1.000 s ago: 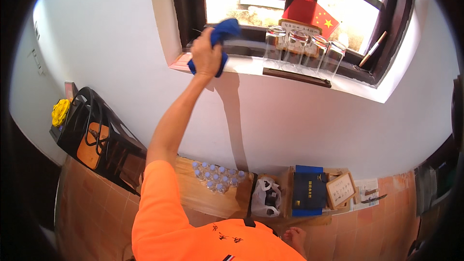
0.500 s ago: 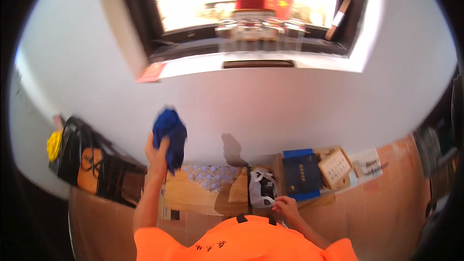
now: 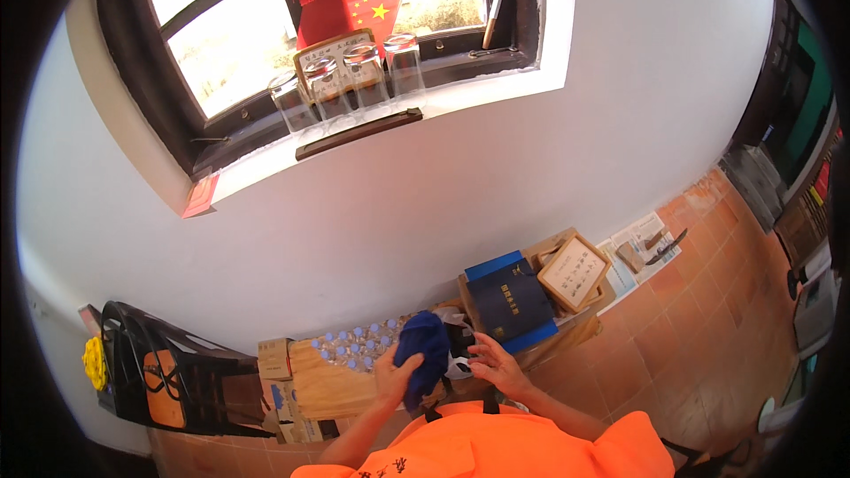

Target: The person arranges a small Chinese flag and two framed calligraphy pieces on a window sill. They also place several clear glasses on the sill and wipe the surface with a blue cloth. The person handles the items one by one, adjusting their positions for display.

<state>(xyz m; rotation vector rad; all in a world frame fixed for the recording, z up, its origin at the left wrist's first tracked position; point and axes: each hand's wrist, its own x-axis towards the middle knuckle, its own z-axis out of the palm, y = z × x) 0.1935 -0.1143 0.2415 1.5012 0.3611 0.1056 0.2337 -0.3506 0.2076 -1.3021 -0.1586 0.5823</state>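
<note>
My left hand [image 3: 395,377] is closed around a bundled dark blue cloth [image 3: 423,350] in front of my body. Just right of the cloth, my right hand [image 3: 501,366] has its fingers apart beside a white plastic bag [image 3: 459,366]. Dark contents [image 3: 460,336] show in the bag's mouth. The cloth hides the bag's left part. Whether the right fingertips touch the bag, I cannot tell. Left of the cloth, several clear bottles with pale blue caps [image 3: 356,339] stand together on a wooden bench [image 3: 328,389].
Right of the bag lie a dark blue folder [image 3: 510,301] and a framed card [image 3: 574,273]. Upturned glasses [image 3: 361,80] line the window sill above. A black chair [image 3: 199,376] with a brown bag [image 3: 165,388] stands left. Newspaper [image 3: 655,252] covers floor tiles far right.
My left hand has brought the blue cloth down and right, from against the wall to beside the bag. The right hand's fingers have spread from a pinch at the bag. The view has tilted.
</note>
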